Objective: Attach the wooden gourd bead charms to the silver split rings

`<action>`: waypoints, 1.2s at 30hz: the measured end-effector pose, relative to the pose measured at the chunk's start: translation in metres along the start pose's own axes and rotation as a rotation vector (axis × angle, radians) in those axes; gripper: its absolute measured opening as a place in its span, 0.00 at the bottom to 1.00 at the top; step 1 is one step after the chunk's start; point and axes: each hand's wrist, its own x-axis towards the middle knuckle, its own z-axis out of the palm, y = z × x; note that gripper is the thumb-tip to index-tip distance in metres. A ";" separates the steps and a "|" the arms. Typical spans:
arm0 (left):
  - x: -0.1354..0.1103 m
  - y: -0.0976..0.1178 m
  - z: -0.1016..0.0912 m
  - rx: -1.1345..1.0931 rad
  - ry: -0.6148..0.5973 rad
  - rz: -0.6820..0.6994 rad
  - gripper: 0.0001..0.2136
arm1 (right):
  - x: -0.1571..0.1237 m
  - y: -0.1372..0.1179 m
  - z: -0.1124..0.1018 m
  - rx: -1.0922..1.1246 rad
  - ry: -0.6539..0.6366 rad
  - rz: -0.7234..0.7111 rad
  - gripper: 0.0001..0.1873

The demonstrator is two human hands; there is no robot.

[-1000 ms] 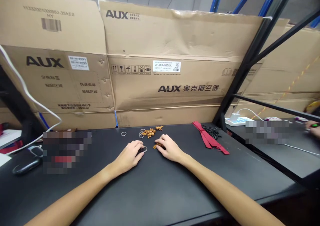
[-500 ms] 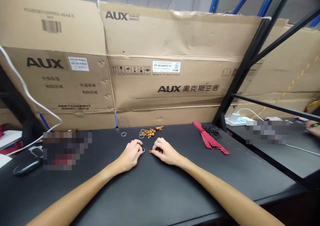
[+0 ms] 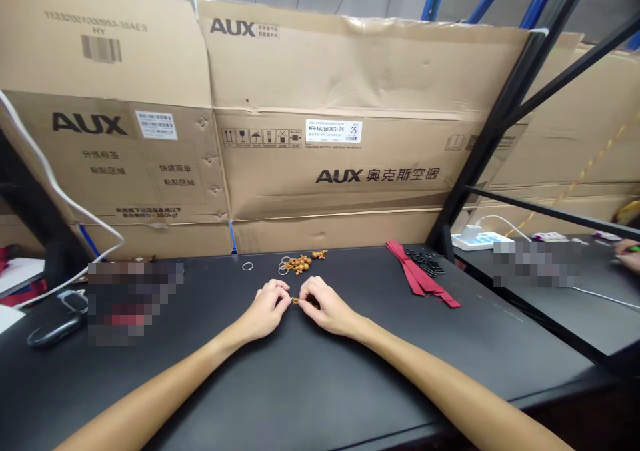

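My left hand [image 3: 265,309] rests on the black table [image 3: 320,384], fingers pinched on a small metal key ring that is mostly hidden. My right hand [image 3: 324,308] is pinched on a small golden-brown gourd charm [image 3: 296,300], whose tip shows between the two hands. The fingertips of both hands meet at the table's middle. Just behind them lies a heap of the same gourd charms with rings [image 3: 299,262]. One loose ring [image 3: 247,266] lies to the left of that heap.
Red ribbons [image 3: 419,278] and black loops [image 3: 425,262] lie at the right rear. Large AUX cardboard boxes [image 3: 325,118] wall the back. A dark mouse [image 3: 50,332] and white cable sit left. Another person's hand [image 3: 628,254] shows at the far right, past a black frame post [image 3: 493,118].
My two hands have drawn together: the right hand slid left with the gourd charm, and the left hand lifted its ring to meet it.
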 end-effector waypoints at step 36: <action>-0.006 -0.005 -0.015 0.176 -0.036 0.227 0.07 | -0.002 0.022 -0.012 -0.375 0.022 0.147 0.07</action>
